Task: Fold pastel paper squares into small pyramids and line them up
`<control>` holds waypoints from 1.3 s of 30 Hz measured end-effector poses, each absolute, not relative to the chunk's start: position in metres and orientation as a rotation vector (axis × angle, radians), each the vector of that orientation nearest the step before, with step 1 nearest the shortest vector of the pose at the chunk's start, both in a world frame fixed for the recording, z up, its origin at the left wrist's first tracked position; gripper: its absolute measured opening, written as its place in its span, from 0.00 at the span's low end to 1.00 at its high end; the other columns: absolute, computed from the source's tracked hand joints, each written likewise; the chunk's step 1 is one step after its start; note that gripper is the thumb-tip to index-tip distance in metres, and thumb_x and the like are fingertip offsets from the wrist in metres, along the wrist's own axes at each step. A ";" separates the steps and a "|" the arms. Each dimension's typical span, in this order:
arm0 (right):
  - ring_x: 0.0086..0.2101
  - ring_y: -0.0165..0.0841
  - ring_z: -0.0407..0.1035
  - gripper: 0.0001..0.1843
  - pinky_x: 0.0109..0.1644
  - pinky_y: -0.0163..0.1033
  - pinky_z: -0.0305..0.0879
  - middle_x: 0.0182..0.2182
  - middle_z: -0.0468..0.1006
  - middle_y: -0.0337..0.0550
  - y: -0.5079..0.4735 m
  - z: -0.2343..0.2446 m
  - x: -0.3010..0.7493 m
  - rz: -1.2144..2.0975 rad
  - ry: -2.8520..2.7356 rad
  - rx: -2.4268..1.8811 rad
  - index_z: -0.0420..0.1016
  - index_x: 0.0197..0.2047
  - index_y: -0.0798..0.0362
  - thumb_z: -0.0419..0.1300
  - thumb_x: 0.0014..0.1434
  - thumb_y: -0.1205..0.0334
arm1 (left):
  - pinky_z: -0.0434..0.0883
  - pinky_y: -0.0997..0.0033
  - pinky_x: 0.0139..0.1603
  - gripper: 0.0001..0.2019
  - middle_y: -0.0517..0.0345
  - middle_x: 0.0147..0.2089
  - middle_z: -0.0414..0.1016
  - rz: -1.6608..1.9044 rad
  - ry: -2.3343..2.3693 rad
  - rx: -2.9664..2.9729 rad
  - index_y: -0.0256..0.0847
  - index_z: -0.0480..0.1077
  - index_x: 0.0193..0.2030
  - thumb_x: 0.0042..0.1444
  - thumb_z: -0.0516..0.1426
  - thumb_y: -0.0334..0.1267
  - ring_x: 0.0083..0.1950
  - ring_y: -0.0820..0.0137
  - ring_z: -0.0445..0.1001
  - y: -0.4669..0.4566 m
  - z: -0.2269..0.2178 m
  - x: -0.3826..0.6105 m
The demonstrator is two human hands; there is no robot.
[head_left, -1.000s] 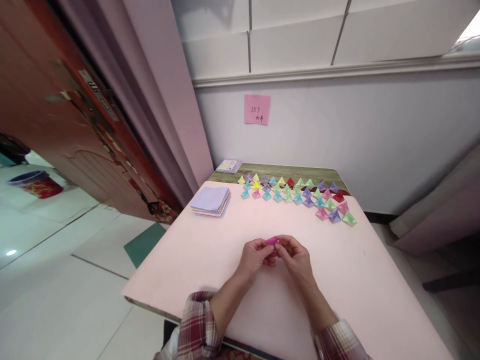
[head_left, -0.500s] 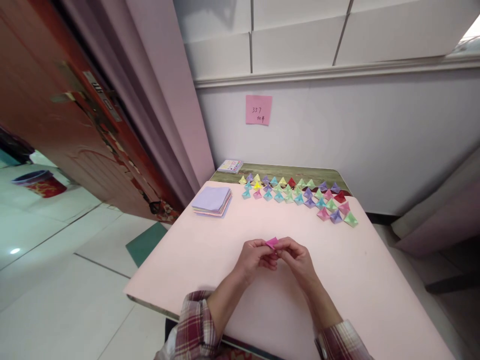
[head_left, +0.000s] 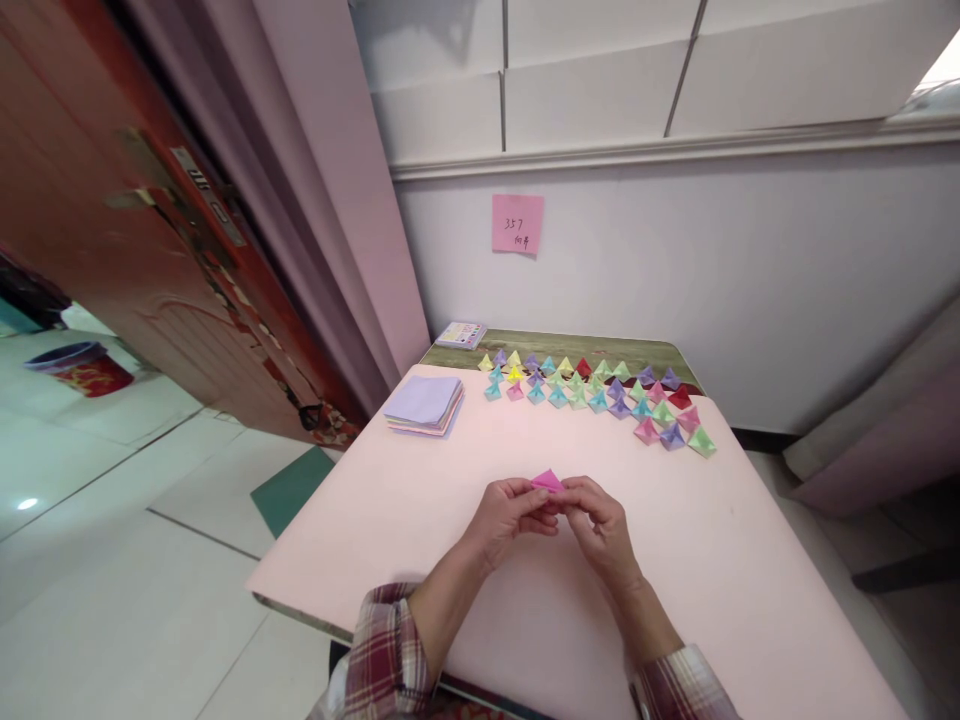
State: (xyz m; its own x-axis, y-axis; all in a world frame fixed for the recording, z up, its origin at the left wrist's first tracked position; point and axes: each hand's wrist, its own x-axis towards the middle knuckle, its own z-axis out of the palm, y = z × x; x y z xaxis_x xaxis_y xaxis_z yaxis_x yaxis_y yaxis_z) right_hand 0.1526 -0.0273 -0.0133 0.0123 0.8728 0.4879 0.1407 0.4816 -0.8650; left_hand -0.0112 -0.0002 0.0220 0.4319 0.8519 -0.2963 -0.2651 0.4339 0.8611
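A small folded piece of bright pink paper (head_left: pixel 548 481) is held over the near middle of the table, its pointed top showing above the fingers. My left hand (head_left: pixel 514 515) pinches its left side between thumb and fingers. On the right, my right hand (head_left: pixel 598 520) grips the other edge with thumb and fingertips. The lower part of the paper is hidden behind the fingers. Beyond my hands, several small folded paper pieces (head_left: pixel 577 396) in many colours stand in rows. A stack of square paper (head_left: pixel 424 400), lilac on top, lies to the left.
The table (head_left: pixel 360 540) has a pale pink cover, with a green wood-like strip at the back. A small printed packet (head_left: pixel 461 335) lies at the back left corner. A pink note (head_left: pixel 517 224) is stuck on the wall. A red door (head_left: pixel 150 250) stands at the left.
The pink paper has turned between my fingers and more of its pointed face shows now. My right hand has shifted slightly to the right.
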 end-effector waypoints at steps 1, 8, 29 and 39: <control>0.38 0.36 0.73 0.11 0.40 0.41 0.72 0.37 0.76 0.45 -0.027 -0.013 0.152 0.765 -1.440 -0.937 0.80 0.39 0.49 0.55 0.60 0.65 | 0.75 0.64 0.36 0.19 0.45 0.33 0.79 0.817 0.853 0.835 0.29 0.76 0.37 0.46 0.67 0.45 0.29 0.68 0.76 0.000 0.021 -0.011; 0.39 0.36 0.74 0.13 0.41 0.40 0.73 0.40 0.78 0.46 -0.025 -0.020 0.145 0.828 -1.340 -1.067 0.78 0.46 0.49 0.63 0.57 0.57 | 0.74 0.66 0.34 0.18 0.52 0.27 0.77 0.858 0.879 0.967 0.31 0.75 0.34 0.44 0.68 0.45 0.26 0.70 0.74 -0.002 0.011 -0.007; 0.40 0.38 0.74 0.17 0.44 0.42 0.73 0.42 0.79 0.46 -0.023 -0.025 0.143 0.877 -1.211 -1.164 0.78 0.47 0.50 0.65 0.55 0.53 | 0.71 0.70 0.33 0.14 0.54 0.31 0.76 0.937 0.878 1.144 0.35 0.71 0.36 0.51 0.63 0.45 0.27 0.73 0.72 -0.007 0.016 -0.002; 0.38 0.36 0.74 0.17 0.41 0.41 0.73 0.39 0.79 0.46 -0.023 -0.022 0.144 0.873 -1.277 -1.119 0.78 0.46 0.50 0.64 0.56 0.53 | 0.72 0.70 0.32 0.13 0.54 0.29 0.77 0.997 0.969 1.137 0.35 0.73 0.33 0.48 0.65 0.43 0.26 0.72 0.73 -0.001 0.020 -0.006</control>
